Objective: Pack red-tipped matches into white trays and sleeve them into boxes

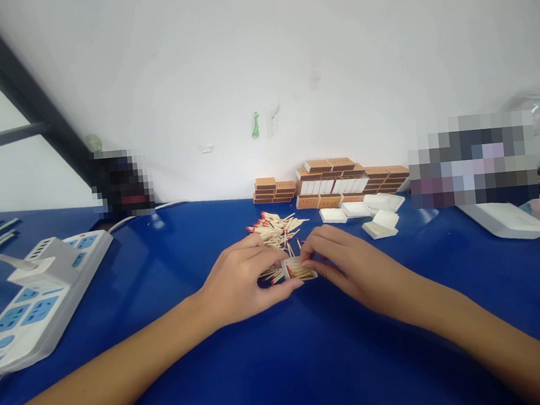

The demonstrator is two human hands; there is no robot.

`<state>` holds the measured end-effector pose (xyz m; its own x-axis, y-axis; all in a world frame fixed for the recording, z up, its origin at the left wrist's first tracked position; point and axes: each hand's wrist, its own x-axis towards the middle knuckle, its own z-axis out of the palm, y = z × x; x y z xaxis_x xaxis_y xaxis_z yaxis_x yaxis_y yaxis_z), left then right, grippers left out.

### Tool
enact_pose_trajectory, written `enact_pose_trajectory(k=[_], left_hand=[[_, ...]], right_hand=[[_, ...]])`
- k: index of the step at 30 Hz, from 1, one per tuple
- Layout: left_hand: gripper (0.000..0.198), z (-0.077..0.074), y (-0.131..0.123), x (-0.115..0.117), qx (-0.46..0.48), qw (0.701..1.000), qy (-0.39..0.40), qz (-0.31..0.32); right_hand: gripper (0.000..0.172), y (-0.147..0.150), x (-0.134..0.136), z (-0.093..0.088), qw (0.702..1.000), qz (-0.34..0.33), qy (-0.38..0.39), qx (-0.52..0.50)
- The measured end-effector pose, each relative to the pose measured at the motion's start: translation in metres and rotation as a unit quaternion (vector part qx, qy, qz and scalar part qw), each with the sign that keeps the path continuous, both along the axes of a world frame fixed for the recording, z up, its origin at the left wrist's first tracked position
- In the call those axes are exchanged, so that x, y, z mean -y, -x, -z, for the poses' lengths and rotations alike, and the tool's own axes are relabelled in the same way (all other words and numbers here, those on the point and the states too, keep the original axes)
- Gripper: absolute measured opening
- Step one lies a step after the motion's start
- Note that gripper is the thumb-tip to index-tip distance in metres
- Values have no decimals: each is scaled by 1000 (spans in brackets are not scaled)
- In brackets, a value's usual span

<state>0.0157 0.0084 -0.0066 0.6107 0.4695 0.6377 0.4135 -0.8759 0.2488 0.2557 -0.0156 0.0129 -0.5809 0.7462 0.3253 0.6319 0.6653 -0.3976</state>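
Observation:
A small white matchbox tray (298, 270) with red-tipped matches in it lies on the blue table (284, 359). My left hand (241, 280) curls round its left side, thumb along the near edge. My right hand (346, 262) pinches its right end with the fingertips. Just behind the tray lies a loose pile of matches (276, 228), and a few spill out under my left fingers.
Brown matchbox sleeves (329, 181) are stacked against the white wall, with several white inner trays (370, 214) in front of them. A white and blue power strip (32, 296) with a plug lies at the left. A white flat object (505, 220) sits at the right.

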Motion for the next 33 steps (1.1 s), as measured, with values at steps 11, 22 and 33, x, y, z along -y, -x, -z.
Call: enact_pose_trajectory(k=[11, 22, 33], left_hand=[[33, 0, -1, -1, 29, 999, 14, -17], [26, -6, -2, 4, 103, 991, 71, -45], [30, -3, -2, 6, -48, 997, 56, 33]], right_hand=[[32, 3, 6, -11, 993, 46, 20, -109], [22, 7, 3, -8, 950, 122, 155, -242], [19, -36, -37, 22, 991, 130, 1, -11]])
